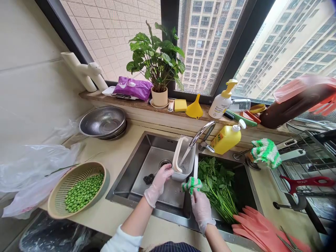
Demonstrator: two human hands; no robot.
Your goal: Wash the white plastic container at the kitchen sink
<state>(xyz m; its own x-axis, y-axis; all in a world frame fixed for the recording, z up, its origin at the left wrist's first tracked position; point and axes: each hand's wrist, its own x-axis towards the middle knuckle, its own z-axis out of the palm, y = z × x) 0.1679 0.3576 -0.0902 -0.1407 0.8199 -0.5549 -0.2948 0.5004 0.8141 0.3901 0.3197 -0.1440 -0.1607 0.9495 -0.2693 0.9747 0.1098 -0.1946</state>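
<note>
Head view: nearest me, my right hand [201,206], in a thin clear glove, pinches a knobbly green-and-white cloth [192,184] at the divider of the steel sink [136,175]. Just beyond, my gloved left hand [160,180] grips a translucent plastic container [183,164] standing in the left basin under the curved metal tap [201,134]; leafy greens [217,185] fill the right basin.

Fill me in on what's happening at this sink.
A person in thin clear gloves is at a double sink. The left hand holds a white plastic container under the tap over the left basin. The right hand grips a green-and-white scrubbing cloth beside it. Leafy greens lie in the right basin. A basket of green peas sits on the counter to the left, and pink rubber gloves lie at the sink's front right edge.
</note>
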